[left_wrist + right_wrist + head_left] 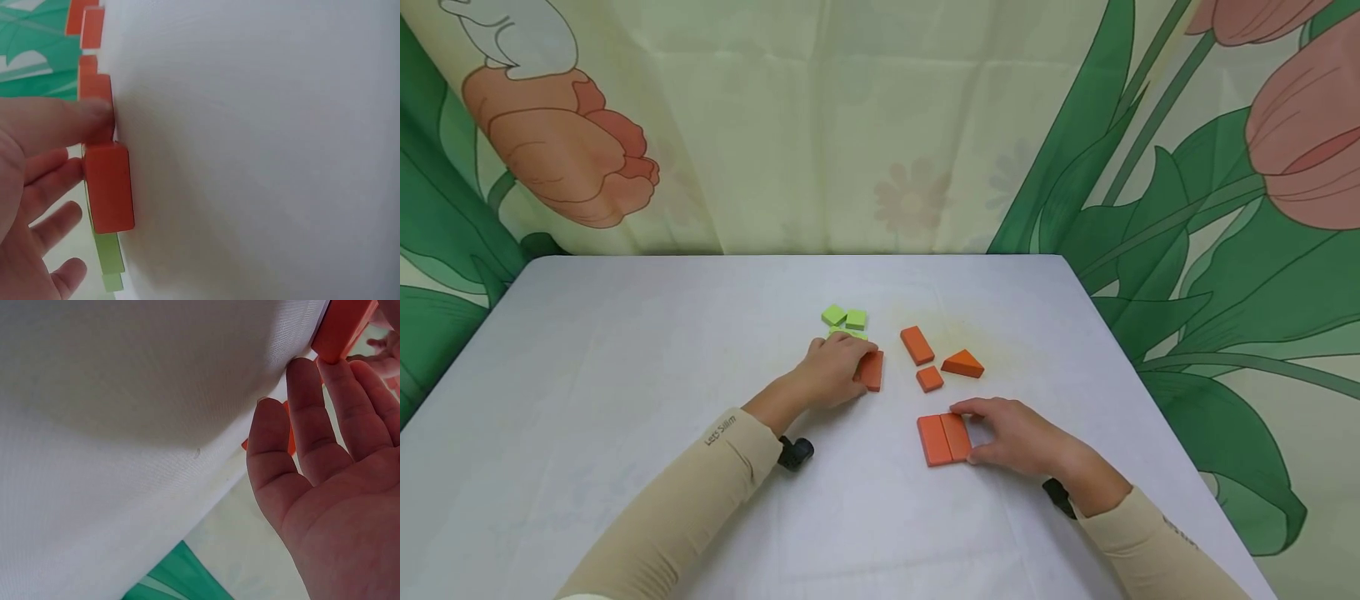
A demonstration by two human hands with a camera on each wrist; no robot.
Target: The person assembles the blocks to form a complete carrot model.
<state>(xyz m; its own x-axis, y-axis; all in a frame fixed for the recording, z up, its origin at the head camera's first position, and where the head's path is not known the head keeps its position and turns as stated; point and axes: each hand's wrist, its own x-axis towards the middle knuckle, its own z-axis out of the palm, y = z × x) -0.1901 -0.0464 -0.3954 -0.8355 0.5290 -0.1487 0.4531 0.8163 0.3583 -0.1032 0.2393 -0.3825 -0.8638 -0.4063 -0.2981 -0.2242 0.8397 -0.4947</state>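
Observation:
My left hand (835,371) holds a rectangular orange block (872,372) between thumb and fingers at mid-table. In the left wrist view the thumb presses on one orange block, and a second orange block (110,190) stands just beside it. Nearer the front, my right hand (1018,437) pinches the right one of two orange rectangular blocks, thumb at its near end and fingers at its far end. The left one of that pair (934,441) lies flush against it. In the right wrist view the fingers touch the end of an orange block (340,331).
Several small green blocks (856,319) lie just beyond the left hand, partly hidden by it. Between the hands and farther back are an orange rectangular block (917,345), an orange triangle block (963,364) and a small orange square block (929,379). A white cloth covers the table (625,375).

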